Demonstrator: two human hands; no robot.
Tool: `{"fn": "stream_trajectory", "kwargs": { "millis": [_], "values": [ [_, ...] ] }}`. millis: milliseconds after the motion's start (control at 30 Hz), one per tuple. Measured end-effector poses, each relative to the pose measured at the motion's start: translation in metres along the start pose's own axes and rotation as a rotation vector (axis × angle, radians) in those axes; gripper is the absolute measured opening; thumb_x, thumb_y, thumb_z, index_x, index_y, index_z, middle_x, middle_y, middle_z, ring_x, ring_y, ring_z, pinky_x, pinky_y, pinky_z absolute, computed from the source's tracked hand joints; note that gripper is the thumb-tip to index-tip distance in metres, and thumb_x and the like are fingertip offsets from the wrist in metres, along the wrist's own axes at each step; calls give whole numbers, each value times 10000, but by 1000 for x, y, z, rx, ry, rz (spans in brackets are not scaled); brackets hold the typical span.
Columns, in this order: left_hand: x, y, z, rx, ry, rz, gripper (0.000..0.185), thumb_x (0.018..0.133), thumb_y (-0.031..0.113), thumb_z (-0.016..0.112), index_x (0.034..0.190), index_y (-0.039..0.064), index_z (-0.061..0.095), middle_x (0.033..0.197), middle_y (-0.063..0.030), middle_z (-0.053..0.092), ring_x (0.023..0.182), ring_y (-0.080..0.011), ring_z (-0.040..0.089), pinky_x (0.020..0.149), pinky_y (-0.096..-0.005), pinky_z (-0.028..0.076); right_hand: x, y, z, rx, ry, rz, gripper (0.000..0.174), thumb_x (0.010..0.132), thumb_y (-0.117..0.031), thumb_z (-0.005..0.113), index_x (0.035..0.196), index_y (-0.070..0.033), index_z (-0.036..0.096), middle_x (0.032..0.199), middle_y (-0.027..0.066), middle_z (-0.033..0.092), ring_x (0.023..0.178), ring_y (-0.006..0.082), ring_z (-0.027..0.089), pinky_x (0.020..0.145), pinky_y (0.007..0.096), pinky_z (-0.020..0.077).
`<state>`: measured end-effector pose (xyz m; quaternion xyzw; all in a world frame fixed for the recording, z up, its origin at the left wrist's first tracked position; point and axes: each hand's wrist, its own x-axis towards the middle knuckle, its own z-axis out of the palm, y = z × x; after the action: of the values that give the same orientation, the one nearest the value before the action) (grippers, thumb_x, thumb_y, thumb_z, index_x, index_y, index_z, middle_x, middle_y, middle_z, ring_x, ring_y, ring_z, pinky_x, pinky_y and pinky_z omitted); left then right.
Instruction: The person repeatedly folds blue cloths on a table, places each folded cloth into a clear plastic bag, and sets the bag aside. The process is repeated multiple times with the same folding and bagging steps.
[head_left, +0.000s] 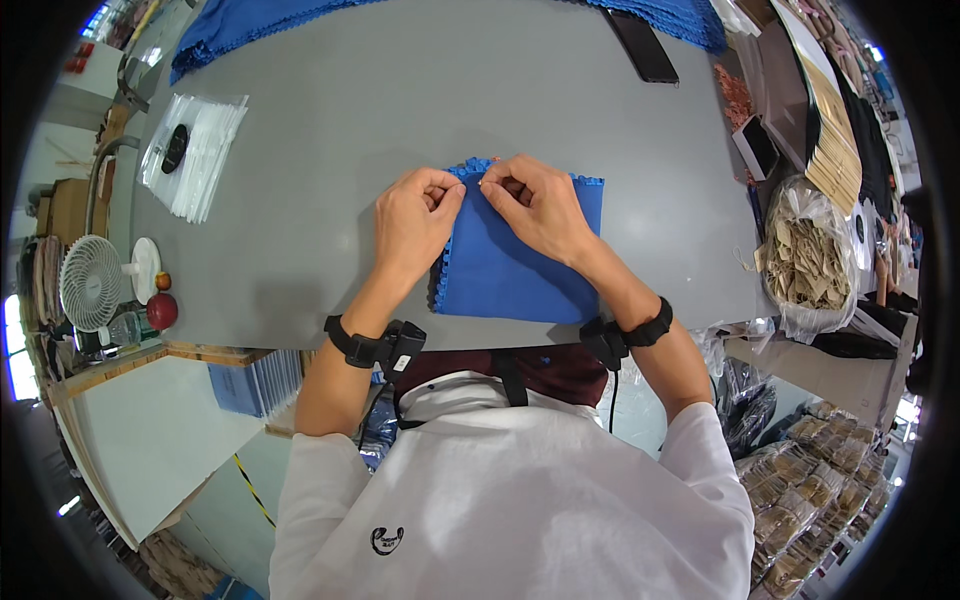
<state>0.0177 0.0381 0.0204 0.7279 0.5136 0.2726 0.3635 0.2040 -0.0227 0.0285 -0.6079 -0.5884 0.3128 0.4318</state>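
Note:
A folded blue cloth (517, 270) with a frilled edge lies flat on the grey table (315, 150), near its front edge. My left hand (424, 214) is at the cloth's upper left corner, thumb and forefinger pinched at the frilled edge. Just to its right, my right hand (536, 202) rests over the upper part of the cloth, its thumb and forefinger pinched on a tiny pale thing too small to name. A small gap parts the two sets of fingertips. Each wrist wears a black strap with a small black device.
More blue frilled cloths (255, 30) lie along the far edge, beside a black phone (641, 49). Clear plastic bags (196, 154) lie at left, above a white fan (91, 281) and a red apple (161, 310). At right stands a plastic bag of brown tags (810, 262).

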Motion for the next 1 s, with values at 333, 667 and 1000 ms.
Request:
{"fn": "stream_trajectory", "kwargs": {
  "millis": [333, 667, 1000],
  "values": [
    [1, -1, 4, -67, 40, 17, 100, 918, 140, 793, 949, 59, 743, 804, -58, 706, 662, -168, 649, 638, -325, 542, -6, 12, 7, -57, 31, -158, 66, 938, -37, 730, 994, -13, 708, 884, 142, 673, 718, 307, 672, 830, 400, 593],
    [-2, -5, 7, -78, 113, 239, 105, 976, 146, 744, 979, 60, 684, 855, -52, 658, 713, -186, 636, 656, -333, 520, -6, 11, 8, -76, 77, -220, 48, 933, -43, 736, 974, -24, 720, 894, 139, 681, 730, 329, 686, 977, 408, 592],
    [-3, -16, 14, -456, 39, 261, 115, 1007, 112, 725, 1047, 28, 659, 887, -30, 711, 765, -97, 626, 696, -258, 511, -9, 13, 8, -72, 97, -267, 80, 912, -30, 758, 988, -35, 734, 913, 119, 686, 749, 314, 703, 872, 399, 619]
  ]
}}
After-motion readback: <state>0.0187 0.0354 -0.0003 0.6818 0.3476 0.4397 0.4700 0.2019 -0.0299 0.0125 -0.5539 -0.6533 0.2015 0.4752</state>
